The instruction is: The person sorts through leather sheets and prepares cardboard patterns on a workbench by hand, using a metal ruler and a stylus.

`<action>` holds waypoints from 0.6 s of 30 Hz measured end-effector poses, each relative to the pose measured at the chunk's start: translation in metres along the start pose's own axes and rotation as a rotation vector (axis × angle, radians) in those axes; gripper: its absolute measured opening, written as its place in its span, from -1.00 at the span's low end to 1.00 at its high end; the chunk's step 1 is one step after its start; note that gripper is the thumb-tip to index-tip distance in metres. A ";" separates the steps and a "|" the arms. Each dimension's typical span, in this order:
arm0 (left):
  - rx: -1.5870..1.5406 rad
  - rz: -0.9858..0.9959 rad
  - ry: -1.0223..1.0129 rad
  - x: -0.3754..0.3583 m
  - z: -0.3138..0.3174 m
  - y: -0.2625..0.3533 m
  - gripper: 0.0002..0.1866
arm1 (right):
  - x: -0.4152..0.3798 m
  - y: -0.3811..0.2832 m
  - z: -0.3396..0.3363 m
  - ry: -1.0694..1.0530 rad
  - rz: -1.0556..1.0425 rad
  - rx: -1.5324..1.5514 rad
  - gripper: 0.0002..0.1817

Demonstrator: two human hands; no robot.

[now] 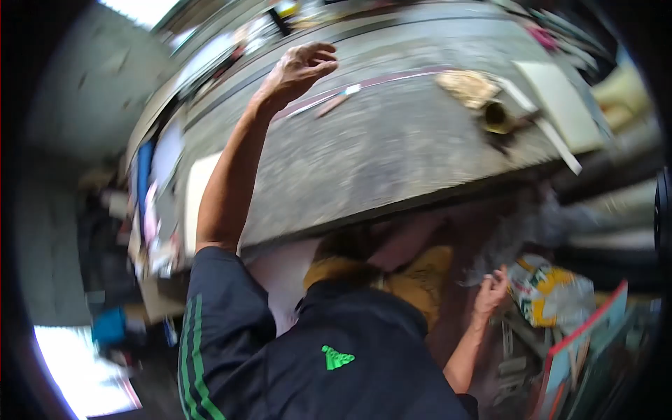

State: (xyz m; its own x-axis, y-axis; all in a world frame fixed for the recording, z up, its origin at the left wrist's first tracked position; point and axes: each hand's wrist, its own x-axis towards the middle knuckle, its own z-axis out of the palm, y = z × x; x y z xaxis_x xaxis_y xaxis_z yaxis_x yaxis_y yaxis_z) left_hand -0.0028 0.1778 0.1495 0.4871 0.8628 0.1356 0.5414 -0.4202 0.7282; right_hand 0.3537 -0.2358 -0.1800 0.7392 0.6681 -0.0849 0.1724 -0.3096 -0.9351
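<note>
My left hand (pixel 299 70) is held over the far left part of a worn grey workbench (pixel 364 154), its fingers loosely curled and apart, with nothing in it. Just right of it on the bench lies a small tool with a brownish handle and a white end (pixel 337 101), beside a long thin dark red strip (pixel 399 75). My right hand (pixel 491 290) hangs below the bench's front edge at the right, fingers partly spread and holding nothing, close to a white and yellow plastic bag (pixel 549 290). The picture is smeared by motion.
On the bench's right side are a crumpled tan piece (pixel 467 87), a round brass-coloured container (pixel 496 116) and a cream board (pixel 560 105). A pale panel (pixel 199 196) stands at the left end. A red-edged panel (pixel 584 332) leans at the lower right.
</note>
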 end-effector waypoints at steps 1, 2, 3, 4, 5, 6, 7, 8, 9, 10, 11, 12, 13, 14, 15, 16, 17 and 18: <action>0.156 -0.054 0.096 -0.045 -0.037 -0.035 -0.54 | -0.002 -0.028 0.009 0.002 -0.056 0.064 -0.76; 0.301 -0.093 0.174 -0.092 -0.069 -0.066 -0.53 | 0.002 -0.029 0.015 0.004 -0.130 0.059 -0.73; 0.420 -0.249 0.262 -0.143 -0.094 -0.091 -0.50 | 0.007 -0.032 0.018 -0.049 -0.057 0.012 -0.75; 0.532 -0.391 0.340 -0.192 -0.114 -0.114 -0.47 | 0.009 -0.038 0.022 -0.083 0.016 -0.035 -0.76; 0.644 -0.468 0.391 -0.244 -0.135 -0.149 -0.42 | 0.004 -0.053 0.033 -0.088 -0.009 -0.034 -0.76; 0.758 -0.552 0.434 -0.286 -0.141 -0.176 -0.36 | 0.004 -0.066 0.041 -0.097 -0.115 -0.015 -0.76; 0.817 -0.667 0.438 -0.315 -0.138 -0.192 -0.29 | 0.007 -0.080 0.049 -0.106 -0.220 0.004 -0.77; 0.871 -0.783 0.435 -0.338 -0.135 -0.201 -0.21 | 0.008 -0.095 0.056 -0.113 -0.236 0.001 -0.77; 0.910 -0.872 0.473 -0.350 -0.126 -0.202 -0.14 | 0.009 -0.110 0.063 -0.117 -0.308 -0.037 -0.76; 0.947 -0.959 0.503 -0.358 -0.117 -0.204 -0.07 | 0.008 -0.123 0.066 -0.117 -0.376 -0.079 -0.76; 0.968 -0.925 0.567 -0.371 -0.113 -0.224 -0.01 | 0.010 -0.135 0.068 -0.135 -0.332 -0.118 -0.75; 0.952 -0.950 0.551 -0.380 -0.116 -0.240 -0.02 | 0.015 -0.140 0.073 -0.171 -0.369 -0.057 -0.73; 0.932 -0.958 0.524 -0.382 -0.121 -0.256 -0.03 | 0.021 -0.146 0.075 -0.189 -0.402 -0.003 -0.71; 0.890 -0.977 0.511 -0.384 -0.130 -0.271 -0.07 | 0.021 -0.166 0.085 -0.140 -0.440 0.030 -0.70; 0.924 -0.934 0.542 -0.388 -0.137 -0.287 -0.11 | 0.026 -0.182 0.088 -0.160 -0.457 -0.015 -0.72; 0.811 -0.662 0.624 -0.383 -0.141 -0.280 -0.16 | 0.030 -0.200 0.090 -0.139 -0.462 -0.131 -0.73; 0.683 -0.266 0.703 -0.367 -0.146 -0.266 -0.19 | 0.040 -0.205 0.092 -0.128 -0.562 -0.189 -0.67; 0.631 -0.217 0.670 -0.331 -0.127 -0.276 -0.19 | 0.048 -0.218 0.090 -0.164 -0.654 -0.311 -0.55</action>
